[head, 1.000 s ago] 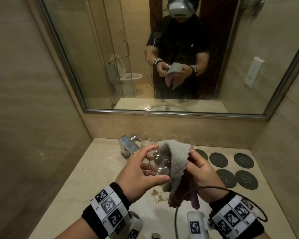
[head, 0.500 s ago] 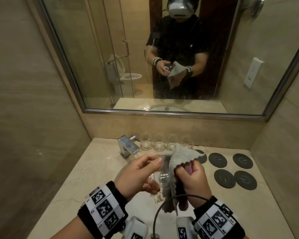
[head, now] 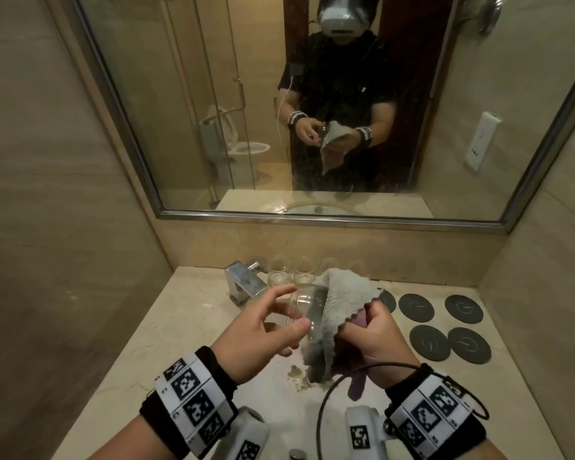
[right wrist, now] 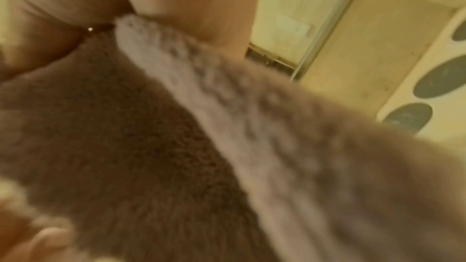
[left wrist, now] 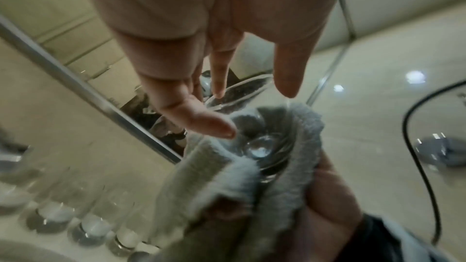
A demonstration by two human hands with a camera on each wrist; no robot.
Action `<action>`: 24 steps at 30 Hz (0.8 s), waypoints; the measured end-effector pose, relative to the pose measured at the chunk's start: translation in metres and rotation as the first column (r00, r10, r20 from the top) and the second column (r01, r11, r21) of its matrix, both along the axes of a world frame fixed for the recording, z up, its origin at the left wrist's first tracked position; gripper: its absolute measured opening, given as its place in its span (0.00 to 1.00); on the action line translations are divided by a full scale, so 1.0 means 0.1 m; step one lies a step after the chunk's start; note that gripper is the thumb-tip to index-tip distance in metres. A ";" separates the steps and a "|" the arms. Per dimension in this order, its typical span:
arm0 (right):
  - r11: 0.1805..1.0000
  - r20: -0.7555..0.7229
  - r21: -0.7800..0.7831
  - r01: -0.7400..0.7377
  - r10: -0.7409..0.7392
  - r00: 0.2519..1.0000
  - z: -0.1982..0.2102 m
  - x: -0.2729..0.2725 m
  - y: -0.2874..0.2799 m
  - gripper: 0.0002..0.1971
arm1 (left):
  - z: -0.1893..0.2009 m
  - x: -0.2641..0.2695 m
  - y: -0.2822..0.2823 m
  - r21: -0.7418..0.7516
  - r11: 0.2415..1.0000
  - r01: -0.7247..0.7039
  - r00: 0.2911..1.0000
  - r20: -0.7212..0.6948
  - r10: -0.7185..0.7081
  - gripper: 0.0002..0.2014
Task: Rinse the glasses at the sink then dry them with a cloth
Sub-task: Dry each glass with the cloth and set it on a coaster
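Two hands work together above the counter (head: 186, 313). Her or his right hand (head: 375, 340) is closed round a grey cloth (head: 341, 303), the fingers curled over its folds, and the cloth wraps one side of a clear glass (head: 307, 305) held on its side. From the left wrist view the cloth (left wrist: 227, 176) cups the glass (left wrist: 259, 146) at its thick base. The left hand (head: 263, 336) is loosely spread, its fingers (left wrist: 216, 125) nearly straight: the thumb tip touches the glass near its bottom edge and the forefinger reaches along the rim, with the other fingers clear of it. It steadies more than it grips. A loose tail of cloth hangs below the right hand.

Behind them, a row of glasses (head: 292, 270) stands against the back wall, just beside a square chrome tap (head: 246, 283). Dark round coasters (head: 445, 327) lie on the counter to the right, well apart from the hands. The wall mirror (head: 213, 94) shows the person holding the same glass and cloth at chest height.
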State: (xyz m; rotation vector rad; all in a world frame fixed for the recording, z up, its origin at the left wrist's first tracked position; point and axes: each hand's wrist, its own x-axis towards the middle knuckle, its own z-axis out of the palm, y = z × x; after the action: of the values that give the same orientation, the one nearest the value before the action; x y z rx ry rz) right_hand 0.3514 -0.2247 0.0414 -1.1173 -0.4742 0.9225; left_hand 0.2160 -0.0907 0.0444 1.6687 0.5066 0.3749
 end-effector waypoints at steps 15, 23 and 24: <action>0.996 0.005 -0.013 0.090 -0.090 0.996 -0.05 -0.02 0.15 0.16 | 0.03 0.00 0.06 0.295 0.951 0.089 0.995 0.026 -0.101 0.27; 0.978 0.204 -0.083 0.190 -0.170 0.964 -0.07 0.02 0.16 0.12 | 0.02 0.08 0.05 -0.069 0.997 -0.027 0.999 -0.048 0.024 0.32; 0.979 0.234 -0.088 0.183 -0.158 0.959 -0.11 0.02 0.16 0.15 | 0.03 0.08 0.05 -0.082 0.996 -0.038 0.999 -0.039 0.035 0.29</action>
State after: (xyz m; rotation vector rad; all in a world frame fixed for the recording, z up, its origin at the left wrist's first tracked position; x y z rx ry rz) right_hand 0.3532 -0.2084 0.0301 -1.3491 -0.5082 0.6795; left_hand 0.2244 -0.0859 0.0471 1.5906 0.5742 0.3457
